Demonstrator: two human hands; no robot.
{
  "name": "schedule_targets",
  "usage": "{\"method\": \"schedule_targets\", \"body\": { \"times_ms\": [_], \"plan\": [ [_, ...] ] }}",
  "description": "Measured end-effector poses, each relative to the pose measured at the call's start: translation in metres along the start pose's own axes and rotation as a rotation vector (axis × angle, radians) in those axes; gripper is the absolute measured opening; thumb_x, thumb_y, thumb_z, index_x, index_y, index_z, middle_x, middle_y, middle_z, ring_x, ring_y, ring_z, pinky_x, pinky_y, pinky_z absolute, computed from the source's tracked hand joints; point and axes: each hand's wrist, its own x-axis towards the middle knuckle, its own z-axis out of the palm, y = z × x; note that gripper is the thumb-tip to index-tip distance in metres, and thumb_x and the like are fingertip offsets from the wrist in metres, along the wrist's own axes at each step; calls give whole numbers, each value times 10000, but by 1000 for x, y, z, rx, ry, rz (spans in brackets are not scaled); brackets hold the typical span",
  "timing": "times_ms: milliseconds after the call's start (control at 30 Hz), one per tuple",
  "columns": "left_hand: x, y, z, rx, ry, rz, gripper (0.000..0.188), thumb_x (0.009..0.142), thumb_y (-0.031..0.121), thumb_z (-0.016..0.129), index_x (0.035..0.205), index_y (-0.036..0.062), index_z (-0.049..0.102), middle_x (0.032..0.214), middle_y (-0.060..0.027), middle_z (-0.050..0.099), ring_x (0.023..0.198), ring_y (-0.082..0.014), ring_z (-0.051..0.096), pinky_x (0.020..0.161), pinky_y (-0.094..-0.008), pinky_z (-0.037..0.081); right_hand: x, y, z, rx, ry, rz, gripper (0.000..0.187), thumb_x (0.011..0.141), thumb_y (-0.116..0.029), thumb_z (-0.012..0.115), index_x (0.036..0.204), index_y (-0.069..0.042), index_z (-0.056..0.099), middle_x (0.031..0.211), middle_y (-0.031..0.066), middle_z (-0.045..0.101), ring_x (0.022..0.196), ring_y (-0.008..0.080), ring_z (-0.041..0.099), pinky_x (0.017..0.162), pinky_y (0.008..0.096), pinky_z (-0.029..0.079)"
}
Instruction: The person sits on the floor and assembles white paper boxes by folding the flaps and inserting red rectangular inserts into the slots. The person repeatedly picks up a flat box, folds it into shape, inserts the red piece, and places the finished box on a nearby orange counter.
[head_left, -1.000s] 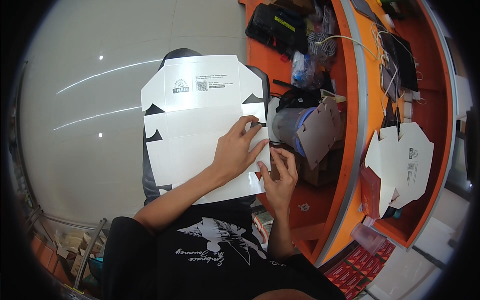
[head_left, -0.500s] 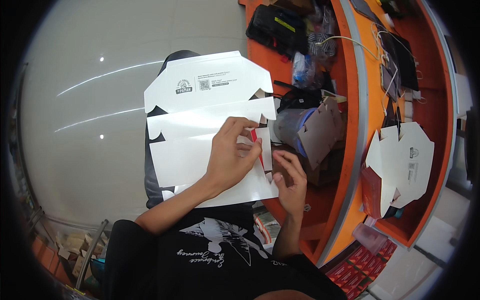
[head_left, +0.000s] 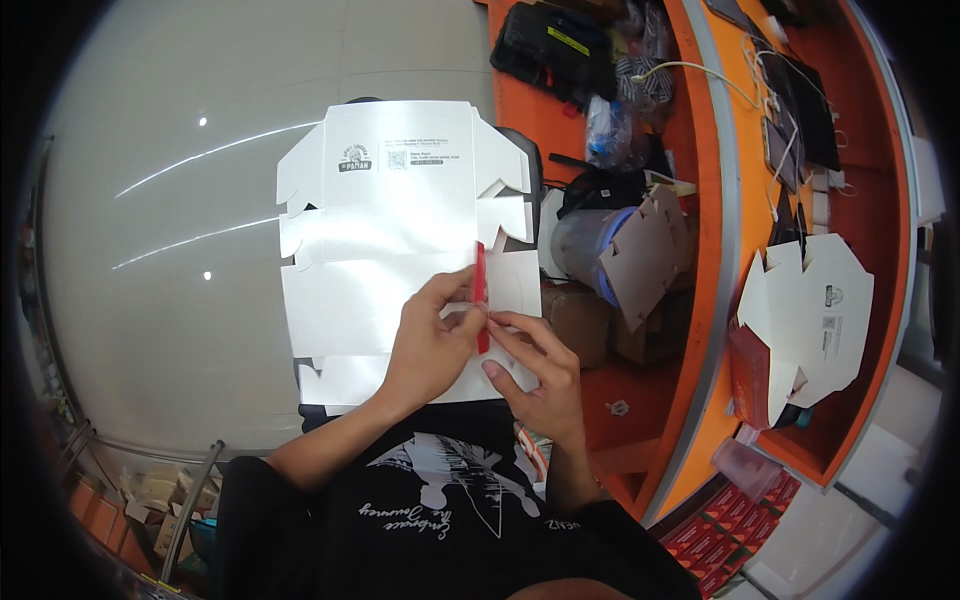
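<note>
A flat white cardboard box blank [head_left: 380, 235] with black print lies across my lap, its slotted flaps sticking out at both sides. A narrow red strip [head_left: 480, 268] stands up along a crease toward its right side; it looks like the red outer face of the folded board. Pinched there by thumb and fingers, the crease is in my left hand [head_left: 430, 345]. My right hand [head_left: 540, 370] meets it from the right, index fingertip at the red strip and thumb spread away. The fingertips of the left hand are partly hidden behind the strip.
To the right, an orange shelf [head_left: 685, 400] holds a folded white-and-red box [head_left: 820, 330], cables and dark devices. A clear tub [head_left: 580, 245] with a blue rim, bags and a black case [head_left: 550, 60] sit inside it. Red packs [head_left: 720, 530] stand at the lower right.
The blank has turned slightly and shifted left. Both hands have moved left and down to the crease, where more red now shows. My right fingers have come onto the board from beside its edge.
</note>
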Motion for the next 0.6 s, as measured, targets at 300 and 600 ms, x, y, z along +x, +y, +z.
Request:
{"method": "schedule_targets", "body": {
  "times_ms": [300,600],
  "plan": [
    [4,19,-5,-450,96,-125,268,1044,86,603,1239,-76,690,1066,-84,734,986,-123,676,946,-322,571,-25,5,9,629,442,304,507,917,94,696,1393,46,529,1314,150,604,1213,202,605,1064,336,481],
    [-6,3,15,-380,66,-171,206,1031,71,623,1118,-76,738,989,-78,735,869,-121,680,797,-305,618,8,-14,27,-251,373,-79,292,798,84,797,1085,41,766,929,93,641,749,218,610,638,327,499]
  ]
}}
